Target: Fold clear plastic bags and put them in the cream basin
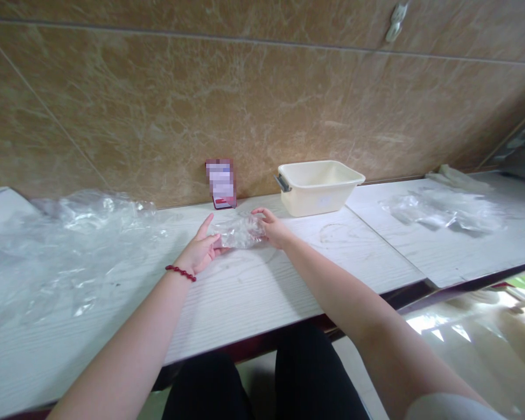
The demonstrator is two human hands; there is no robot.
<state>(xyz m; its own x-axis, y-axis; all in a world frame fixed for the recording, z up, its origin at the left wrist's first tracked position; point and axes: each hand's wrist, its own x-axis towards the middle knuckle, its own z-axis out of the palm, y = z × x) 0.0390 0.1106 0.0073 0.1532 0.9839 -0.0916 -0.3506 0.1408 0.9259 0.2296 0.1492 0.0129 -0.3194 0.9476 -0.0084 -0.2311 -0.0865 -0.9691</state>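
Observation:
A crumpled transparent plastic bag [240, 231] lies just above or on the white wood-grain table, between my two hands. My left hand [201, 249], with a dark red bead bracelet at the wrist, grips the bag's left end; its index finger points up and away from the plastic. Around the right end, the fingers of my right hand [275, 229] are curled, partly hidden behind the plastic. Whether anything is inside the bag, I cannot tell.
Against the marbled wall lean a phone [222, 182] and, to its right, a cream plastic basin [317, 201] with a grey handle. Transparent plastic bags [79, 251] spread over the left side; more plastic bags [441, 210] lie at far right. The table edge [240, 344] runs above my knees.

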